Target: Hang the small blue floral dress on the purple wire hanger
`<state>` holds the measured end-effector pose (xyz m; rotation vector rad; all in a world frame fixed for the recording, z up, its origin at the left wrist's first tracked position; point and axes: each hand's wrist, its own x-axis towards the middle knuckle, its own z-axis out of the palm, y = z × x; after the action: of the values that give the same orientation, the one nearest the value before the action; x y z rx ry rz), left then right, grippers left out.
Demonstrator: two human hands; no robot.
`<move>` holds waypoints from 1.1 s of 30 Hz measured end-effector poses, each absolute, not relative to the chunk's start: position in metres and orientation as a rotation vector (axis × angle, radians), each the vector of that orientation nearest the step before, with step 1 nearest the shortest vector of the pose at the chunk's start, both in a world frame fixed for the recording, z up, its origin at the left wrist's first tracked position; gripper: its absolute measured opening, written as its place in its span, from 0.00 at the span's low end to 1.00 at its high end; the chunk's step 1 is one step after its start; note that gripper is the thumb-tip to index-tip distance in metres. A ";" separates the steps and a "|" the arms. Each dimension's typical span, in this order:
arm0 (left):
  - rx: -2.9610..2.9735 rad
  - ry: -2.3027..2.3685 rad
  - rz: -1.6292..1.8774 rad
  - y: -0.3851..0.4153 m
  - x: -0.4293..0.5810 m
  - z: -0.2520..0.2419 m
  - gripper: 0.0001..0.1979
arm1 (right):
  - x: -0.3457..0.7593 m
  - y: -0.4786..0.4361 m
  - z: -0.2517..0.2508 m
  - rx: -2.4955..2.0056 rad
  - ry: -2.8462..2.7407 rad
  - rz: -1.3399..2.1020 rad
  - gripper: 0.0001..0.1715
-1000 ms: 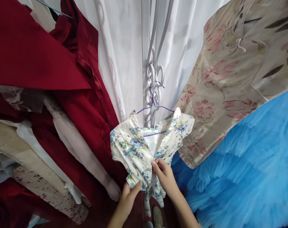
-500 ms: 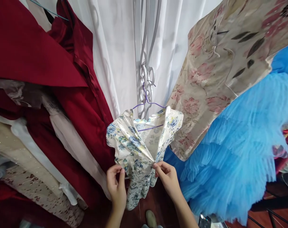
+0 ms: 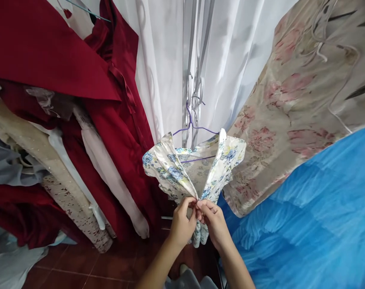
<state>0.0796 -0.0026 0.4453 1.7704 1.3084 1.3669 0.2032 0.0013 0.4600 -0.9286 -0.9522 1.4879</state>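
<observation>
A white dress with blue and yellow flowers point(image 3: 174, 172) hangs by its shoulders on a purple wire hanger point(image 3: 190, 125). Its two front edges meet in a V at the bottom of the neckline. There my left hand point(image 3: 184, 220) pinches the fabric, fingertips closed on the left edge. Right beside it, my right hand point(image 3: 214, 220) is closed on the same spot from the other side. The fingertips of both hands touch or nearly touch. Whatever small fastening lies between them is hidden. The dress's lower part shows only partly below my hands.
Dark red garments point(image 3: 110, 116) and a pale pink sleeve point(image 3: 100, 156) hang on the left. To the right are a beige floral garment point(image 3: 266, 120) and blue ruffled tulle point(image 3: 305, 212). White curtains point(image 3: 236, 48) and a metal scrollwork stand point(image 3: 197, 80) are behind. Red tiles point(image 3: 76, 261) cover the floor.
My left hand has moved right, from the side of the dress to the neckline point, and now meets my right hand. The view has shifted, and the dress appears slightly further right.
</observation>
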 end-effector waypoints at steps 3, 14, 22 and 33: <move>1.850 1.312 1.344 0.002 0.079 0.445 0.05 | 0.210 0.009 0.462 -0.953 -1.005 1.536 0.18; 2.026 1.436 1.284 0.005 0.070 0.439 0.07 | 0.202 0.062 0.524 -0.811 -0.978 1.536 0.17; 2.101 1.490 1.146 0.002 0.031 0.427 0.07 | 0.184 0.116 0.605 -0.574 -0.927 1.482 0.13; 1.948 1.245 1.535 0.066 0.024 0.547 0.15 | 0.170 0.089 0.589 -0.699 -1.037 1.210 0.12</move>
<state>0.0239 0.0665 0.5471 1.9479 1.2452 1.5350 0.1700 0.0894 0.5894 -0.6992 -1.0370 1.2098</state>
